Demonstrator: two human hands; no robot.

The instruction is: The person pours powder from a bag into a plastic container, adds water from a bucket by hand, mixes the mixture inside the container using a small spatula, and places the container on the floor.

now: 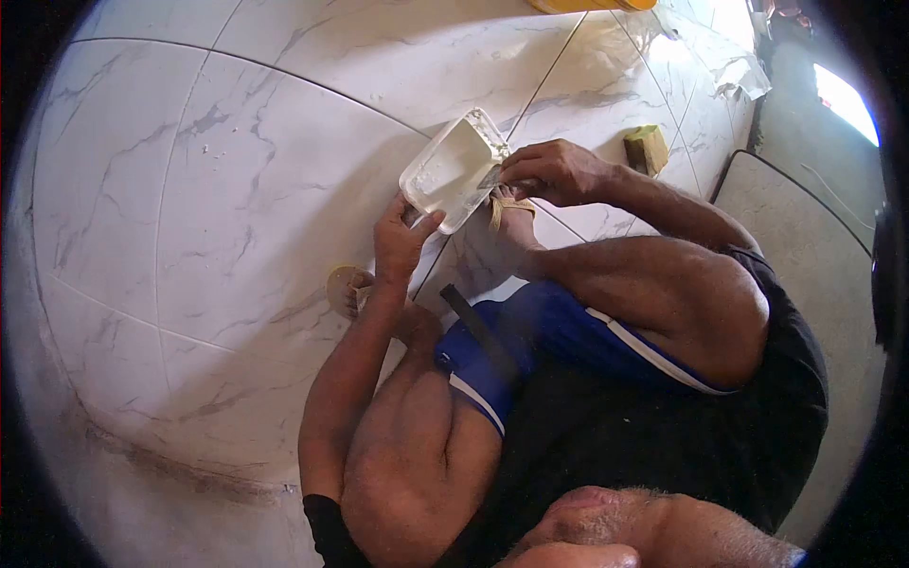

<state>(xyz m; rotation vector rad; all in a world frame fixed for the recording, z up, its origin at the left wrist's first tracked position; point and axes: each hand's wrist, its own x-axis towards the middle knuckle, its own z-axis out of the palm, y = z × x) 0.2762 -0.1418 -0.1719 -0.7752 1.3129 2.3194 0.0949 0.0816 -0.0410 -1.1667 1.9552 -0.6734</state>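
A shallow white plastic tub [431, 180] with pale paste in it is tilted above the tiled floor. My left hand [401, 232] grips its near left end, thumb on the rim and fingers underneath. At the tub's right side, my right hand [557, 172] is closed in a pinch. A thin greyish blade-like tool [492, 176] shows at those fingertips, against the tub's edge; its handle is hidden in the hand. White paste clings to the tub's walls and far corner.
Marbled white tiles [104, 189] with dark joints cover the floor. A yellowish block [647, 150], perhaps a sponge, lies beyond my right forearm. Farther off are a yellow container [592, 4] and clear plastic sheeting [743, 78]. My sandalled feet [346, 289] flank the tub; crumbs [220, 150] dot the tiles.
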